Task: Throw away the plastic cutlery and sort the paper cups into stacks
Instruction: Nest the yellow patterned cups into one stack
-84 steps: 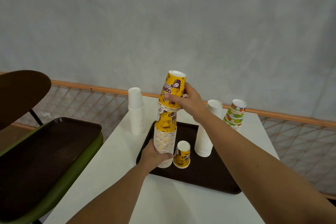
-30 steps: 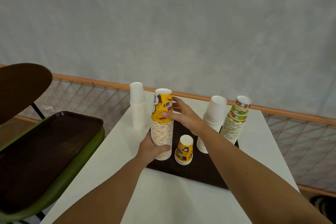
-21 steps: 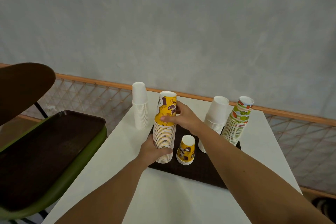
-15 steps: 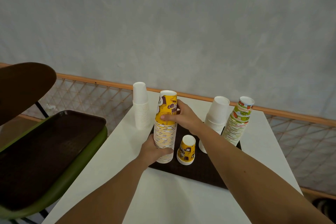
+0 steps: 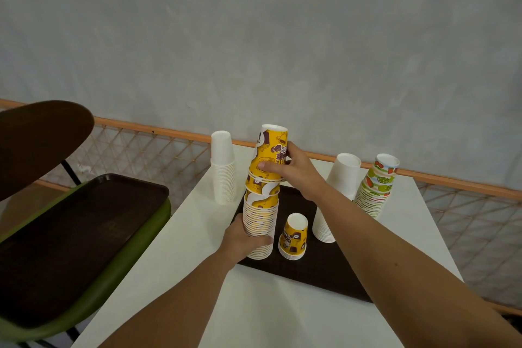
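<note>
A tall upside-down stack of yellow paper cups (image 5: 261, 215) stands on the dark brown tray (image 5: 316, 271). My left hand (image 5: 243, 240) grips the stack near its base. My right hand (image 5: 291, 169) grips the top yellow cup (image 5: 271, 150), which sits raised and loosely seated on the stack. A short stack of yellow cups (image 5: 293, 237) stands on the tray just to the right. No plastic cutlery is in view.
A white cup stack (image 5: 223, 168) stands on the white table (image 5: 254, 305) at the left. A second white stack (image 5: 337, 195) and a fruit-patterned stack (image 5: 377, 185) lean at the right. To the left is a green chair (image 5: 118, 265) holding another brown tray (image 5: 73, 237).
The top yellow cups, pushed down onto the stack a second ago, have risen again in my right hand. My left hand stays on the stack's base.
</note>
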`<state>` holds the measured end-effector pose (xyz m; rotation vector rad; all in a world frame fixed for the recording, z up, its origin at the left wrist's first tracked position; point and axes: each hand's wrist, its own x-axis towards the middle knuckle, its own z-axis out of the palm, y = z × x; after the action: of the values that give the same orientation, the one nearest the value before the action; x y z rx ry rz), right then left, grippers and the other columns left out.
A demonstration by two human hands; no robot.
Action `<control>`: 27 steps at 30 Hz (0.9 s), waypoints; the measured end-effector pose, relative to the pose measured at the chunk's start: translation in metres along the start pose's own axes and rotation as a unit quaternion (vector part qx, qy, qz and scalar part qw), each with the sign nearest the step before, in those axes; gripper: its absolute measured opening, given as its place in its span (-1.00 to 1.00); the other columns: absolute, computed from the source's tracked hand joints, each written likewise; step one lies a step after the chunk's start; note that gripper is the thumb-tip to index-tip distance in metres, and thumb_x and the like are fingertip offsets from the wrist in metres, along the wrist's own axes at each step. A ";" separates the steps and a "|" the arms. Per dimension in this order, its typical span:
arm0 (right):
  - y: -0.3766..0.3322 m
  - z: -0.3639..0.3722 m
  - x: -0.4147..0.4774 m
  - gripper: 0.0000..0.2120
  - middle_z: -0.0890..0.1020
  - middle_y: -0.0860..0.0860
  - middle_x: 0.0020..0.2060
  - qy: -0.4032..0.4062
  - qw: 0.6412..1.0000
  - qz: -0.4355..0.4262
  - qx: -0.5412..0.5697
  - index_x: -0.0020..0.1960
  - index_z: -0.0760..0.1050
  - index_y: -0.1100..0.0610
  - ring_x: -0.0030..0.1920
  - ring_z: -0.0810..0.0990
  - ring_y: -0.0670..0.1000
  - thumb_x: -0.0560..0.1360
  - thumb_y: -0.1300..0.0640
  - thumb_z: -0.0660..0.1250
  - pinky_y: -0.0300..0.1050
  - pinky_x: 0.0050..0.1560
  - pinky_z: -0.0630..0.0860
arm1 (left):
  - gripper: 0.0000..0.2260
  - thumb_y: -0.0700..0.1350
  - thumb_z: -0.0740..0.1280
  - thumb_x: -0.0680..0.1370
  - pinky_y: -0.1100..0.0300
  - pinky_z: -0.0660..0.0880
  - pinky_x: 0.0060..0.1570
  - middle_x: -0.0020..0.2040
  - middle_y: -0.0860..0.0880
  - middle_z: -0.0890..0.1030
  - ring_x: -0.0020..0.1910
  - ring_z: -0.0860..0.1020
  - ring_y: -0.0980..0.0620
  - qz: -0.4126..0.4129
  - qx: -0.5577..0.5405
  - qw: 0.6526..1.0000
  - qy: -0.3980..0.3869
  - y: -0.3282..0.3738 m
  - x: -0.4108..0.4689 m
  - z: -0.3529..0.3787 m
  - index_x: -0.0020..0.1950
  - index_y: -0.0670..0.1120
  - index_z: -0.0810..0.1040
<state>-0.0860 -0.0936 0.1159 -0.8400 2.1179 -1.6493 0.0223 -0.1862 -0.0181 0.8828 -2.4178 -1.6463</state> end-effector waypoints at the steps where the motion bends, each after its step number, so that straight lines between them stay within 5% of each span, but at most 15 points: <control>1: -0.002 -0.001 0.001 -0.46 0.54 0.05 0.21 0.003 1.000 -0.005 0.002 0.32 0.35 0.09 0.10 0.55 0.00 0.40 0.12 0.46 -0.06 0.10 0.51 | -0.27 -0.06 0.54 0.33 0.06 0.41 0.26 0.32 -0.02 0.45 0.32 0.42 -0.03 0.000 0.001 1.000 -0.001 0.000 0.000 0.000 0.40 -0.01 0.25; 6: -0.016 -0.011 0.006 -0.48 0.60 0.06 0.14 0.042 0.998 -0.037 0.031 0.28 0.40 0.13 0.12 0.59 0.05 0.37 0.13 0.49 0.06 0.17 0.54 | -0.29 -0.07 0.54 0.34 0.09 0.42 0.23 0.30 -0.03 0.46 0.30 0.43 -0.03 -0.005 0.003 1.000 0.002 -0.003 -0.003 -0.003 0.39 -0.02 0.27; 16: 0.000 -0.034 0.004 -0.49 0.58 0.06 0.10 0.196 0.977 -0.075 0.030 0.24 0.38 0.16 0.06 0.57 0.01 0.37 0.15 0.50 -0.11 0.09 0.53 | -0.29 -0.03 0.53 0.35 0.02 0.42 0.27 0.34 -0.05 0.42 0.33 0.41 -0.06 -0.024 0.013 0.999 0.017 -0.009 -0.007 -0.008 0.41 -0.02 0.25; 27: 0.100 -0.015 -0.028 -0.43 0.54 0.10 0.15 0.133 0.987 0.058 -0.071 0.28 0.30 0.16 0.15 0.54 0.08 0.36 0.20 0.50 -0.07 0.13 0.50 | -0.29 -0.05 0.54 0.34 0.01 0.42 0.27 0.31 -0.05 0.45 0.31 0.42 -0.06 -0.013 -0.009 1.000 0.019 -0.005 -0.006 -0.012 0.39 -0.03 0.26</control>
<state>-0.0982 -0.0488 0.0220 -0.5475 2.4389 -1.6423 0.0335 -0.1944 -0.0166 0.9387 -2.3733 -1.6406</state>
